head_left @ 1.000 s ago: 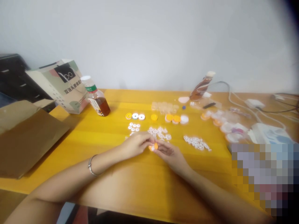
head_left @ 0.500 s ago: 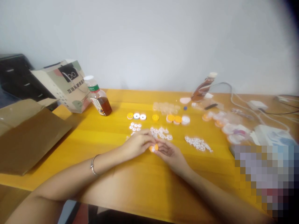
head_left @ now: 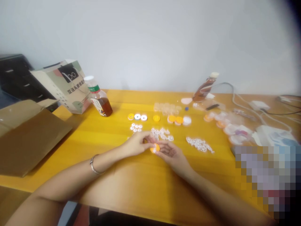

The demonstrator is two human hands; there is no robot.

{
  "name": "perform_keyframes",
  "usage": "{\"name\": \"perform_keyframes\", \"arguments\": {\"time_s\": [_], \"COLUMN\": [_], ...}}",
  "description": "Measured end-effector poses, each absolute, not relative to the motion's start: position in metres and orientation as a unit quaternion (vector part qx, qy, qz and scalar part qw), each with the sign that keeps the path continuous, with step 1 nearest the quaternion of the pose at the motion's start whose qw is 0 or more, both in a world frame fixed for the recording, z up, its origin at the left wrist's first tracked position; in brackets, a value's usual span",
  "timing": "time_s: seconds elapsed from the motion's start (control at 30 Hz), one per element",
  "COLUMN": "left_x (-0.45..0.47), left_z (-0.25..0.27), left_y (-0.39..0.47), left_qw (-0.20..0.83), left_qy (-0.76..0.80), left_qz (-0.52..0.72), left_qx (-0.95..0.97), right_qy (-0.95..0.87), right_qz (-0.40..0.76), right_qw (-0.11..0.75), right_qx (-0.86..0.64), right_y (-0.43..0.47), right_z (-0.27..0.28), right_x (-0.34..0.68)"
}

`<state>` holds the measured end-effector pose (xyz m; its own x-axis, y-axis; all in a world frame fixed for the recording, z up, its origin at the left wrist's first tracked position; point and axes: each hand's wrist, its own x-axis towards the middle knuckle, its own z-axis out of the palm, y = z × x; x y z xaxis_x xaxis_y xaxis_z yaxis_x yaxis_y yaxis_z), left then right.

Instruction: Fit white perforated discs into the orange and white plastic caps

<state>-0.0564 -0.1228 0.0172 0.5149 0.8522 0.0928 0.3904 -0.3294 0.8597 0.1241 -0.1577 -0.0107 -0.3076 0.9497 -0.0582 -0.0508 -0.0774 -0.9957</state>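
Fingers (head_left: 148, 145) of the left hand (head_left: 135, 146) and right hand (head_left: 177, 158) nearly met, pinching an orange disc (head_left: 156, 147) between the near and far edges of the desk (head_left: 122, 185), where uneven pressure could have flipped it loose.

orange disc (head_left: 156, 146) in right grip (head_left: 172, 154): partly finger-covered | cardboard box (head_left: 35, 138), far left of grip: edge-cut | clear pieces (head_left: 166, 109) beyond grip: blurred

I see both bare arms come in low and slant toward each other, the left forearm (head_left: 70, 180) sloping up from a bent elbow, the right forearm (head_left: 211, 188) angling in from the other side. The left hand (head_left: 138, 144) shows its back, thumb stretched inward; the right hand (head_left: 172, 156) curls loosely, thumb forward, fingertips close to the left's.
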Motion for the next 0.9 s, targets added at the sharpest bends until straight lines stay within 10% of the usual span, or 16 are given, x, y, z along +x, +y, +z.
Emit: {"name": "perform_keyframes", "arguments": {"time_s": [0.57,0.9], "left_x": [-0.056,-0.001], "left_z": [0.007,0.031], "left_y": [-0.121,-0.039], "left_qw": [0.492,0.184], "left_qy": [0.410,0.366], "left_qz": [0.309,0.250], "left_qx": [0.703,0.877], "right_qy": [-0.495,-0.505], "right_qz": [0.629,0.614], "right_qw": [0.426,0.408], "right_qx": [-0.423,-0.449], "right_y": [-0.156,-0.153], "right_z": [-0.011,-0.011], "right_x": [0.126,0.128]}}
